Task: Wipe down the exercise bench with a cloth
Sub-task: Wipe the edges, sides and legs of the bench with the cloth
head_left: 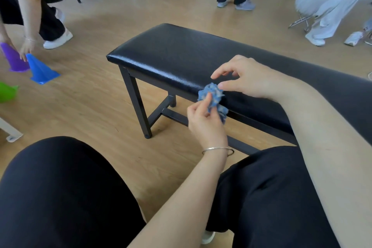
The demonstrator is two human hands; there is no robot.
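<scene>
While the left hand (203, 119) pinches the bunched blue cloth (212, 97) at the bench (171, 54) edge, the right hand (241, 76) hovers unclenched, fingertips touching it.

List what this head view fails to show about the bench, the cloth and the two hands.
- Black padded bench: its right end is hidden behind the right forearm and cut by the frame edge.
- Crumpled blue cloth: bunched up, so its full size is unclear; the left hand covers its lower part.
- Right hand: whether its fingertips pinch the cloth is unclear.
</scene>
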